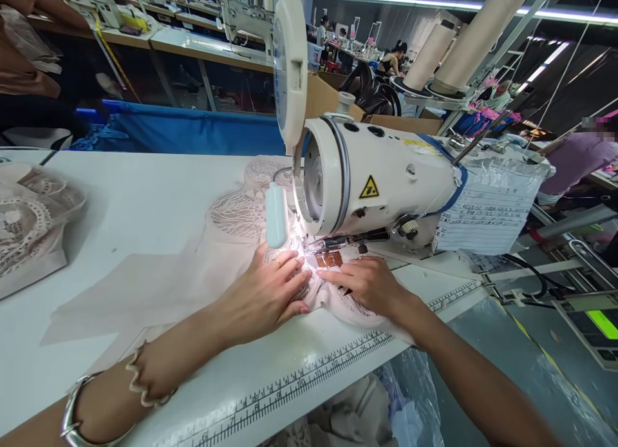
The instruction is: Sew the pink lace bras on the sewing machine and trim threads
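Pale pink lace fabric (236,215) lies under the needle area of a white sewing machine (386,170), lit by a bright lamp. My left hand (275,286) rests flat on the fabric left of the needle, fingers stretched out and spread a little. On the other side, my right hand (367,283) presses the fabric with its fingers extended, the index fingertip close to my left fingers. A light green plastic piece (276,215) hangs beside the machine head. The needle tip itself is lost in the glare.
More lace fabric (29,221) is piled at the table's left. A printed ruler (299,382) runs along the front edge. A handwritten sheet (487,202) hangs on the machine's right. Thread cones (429,54) stand behind. A person in purple (579,157) is at right.
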Demonstrator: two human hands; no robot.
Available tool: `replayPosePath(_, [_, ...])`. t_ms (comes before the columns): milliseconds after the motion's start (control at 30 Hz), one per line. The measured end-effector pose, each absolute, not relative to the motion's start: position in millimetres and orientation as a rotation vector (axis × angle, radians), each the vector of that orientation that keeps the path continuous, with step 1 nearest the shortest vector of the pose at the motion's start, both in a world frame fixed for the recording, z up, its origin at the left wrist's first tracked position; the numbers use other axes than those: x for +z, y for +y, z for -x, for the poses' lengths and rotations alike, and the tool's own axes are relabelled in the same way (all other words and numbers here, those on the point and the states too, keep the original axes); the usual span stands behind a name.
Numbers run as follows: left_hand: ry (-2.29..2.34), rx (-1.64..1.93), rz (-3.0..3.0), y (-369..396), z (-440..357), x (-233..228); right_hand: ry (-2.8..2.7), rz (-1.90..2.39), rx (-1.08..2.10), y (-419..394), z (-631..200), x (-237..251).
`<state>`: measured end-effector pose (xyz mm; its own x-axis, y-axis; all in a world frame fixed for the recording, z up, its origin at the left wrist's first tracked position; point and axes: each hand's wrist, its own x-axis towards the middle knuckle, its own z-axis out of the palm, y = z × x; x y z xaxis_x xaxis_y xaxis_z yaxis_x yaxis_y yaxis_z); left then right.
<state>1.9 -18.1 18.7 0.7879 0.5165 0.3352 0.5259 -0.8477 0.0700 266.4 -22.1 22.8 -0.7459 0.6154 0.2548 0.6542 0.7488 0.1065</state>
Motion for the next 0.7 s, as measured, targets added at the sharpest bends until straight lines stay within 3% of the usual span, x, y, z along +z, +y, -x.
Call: replayPosePath(700, [-1.052, -0.579, 2.903, -14.7, -3.9, 11.4, -2.732, 1.392, 0.02, 0.5, -245.6, 30.8])
